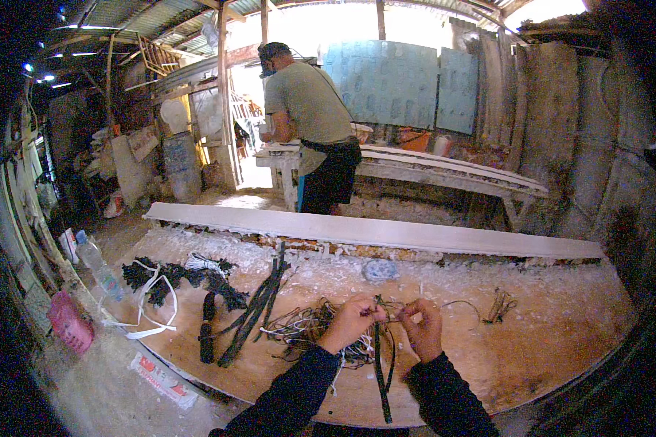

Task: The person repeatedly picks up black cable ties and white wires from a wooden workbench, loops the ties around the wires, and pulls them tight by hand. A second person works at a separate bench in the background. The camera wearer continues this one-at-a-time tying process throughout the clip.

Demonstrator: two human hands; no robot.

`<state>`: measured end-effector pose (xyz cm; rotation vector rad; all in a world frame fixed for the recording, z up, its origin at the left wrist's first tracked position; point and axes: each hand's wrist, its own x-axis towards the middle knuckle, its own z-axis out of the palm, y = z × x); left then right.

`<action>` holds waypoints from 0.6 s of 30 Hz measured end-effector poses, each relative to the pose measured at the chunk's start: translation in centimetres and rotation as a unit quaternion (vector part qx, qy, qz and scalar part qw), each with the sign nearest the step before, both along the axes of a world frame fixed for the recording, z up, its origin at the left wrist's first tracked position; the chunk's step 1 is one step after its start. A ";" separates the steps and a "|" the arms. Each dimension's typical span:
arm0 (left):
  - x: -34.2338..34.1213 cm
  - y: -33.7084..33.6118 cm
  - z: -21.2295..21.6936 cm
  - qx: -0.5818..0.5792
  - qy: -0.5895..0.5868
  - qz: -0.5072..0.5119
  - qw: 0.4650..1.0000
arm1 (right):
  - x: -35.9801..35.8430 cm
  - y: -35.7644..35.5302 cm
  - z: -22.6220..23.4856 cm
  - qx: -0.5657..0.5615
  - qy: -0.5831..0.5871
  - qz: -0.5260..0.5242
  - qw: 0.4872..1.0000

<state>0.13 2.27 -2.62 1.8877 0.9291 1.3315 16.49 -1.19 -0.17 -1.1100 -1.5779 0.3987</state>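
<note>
My left hand (352,321) is closed in a pinch at the upper end of a long black strip (381,375), which hangs down over the table's front edge. My right hand (422,328), just to its right, has its fingertips pinched on a thin dark cord (392,305) that spans the gap between both hands. The exact way cord and strip meet is too small to make out. Beside and under my left hand lies a tangled heap of black and white cords (299,324). Several loose black strips (259,313) lie left of the heap, near a dark-handled tool (207,328).
The wooden table (547,328) has white residue along its back, below a long white moulding (372,227). Bundled black cords (169,277), a white strap (151,333), a plastic bottle (99,266) and a small cord bundle (500,306) lie on it. A person (310,124) stands at a far bench.
</note>
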 end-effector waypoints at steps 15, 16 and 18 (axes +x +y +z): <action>2.7 -2.6 0.2 -0.011 0.107 -0.216 0.971 | 2.5 3.3 -2.9 -0.022 0.114 0.002 0.993; 2.7 -2.6 0.1 -0.026 0.101 -0.221 0.970 | 2.5 3.2 -2.9 -0.017 0.096 -0.008 0.995; 2.5 -2.6 0.1 -0.033 0.077 -0.213 0.973 | 2.7 3.3 -2.7 -0.023 0.057 -0.044 0.997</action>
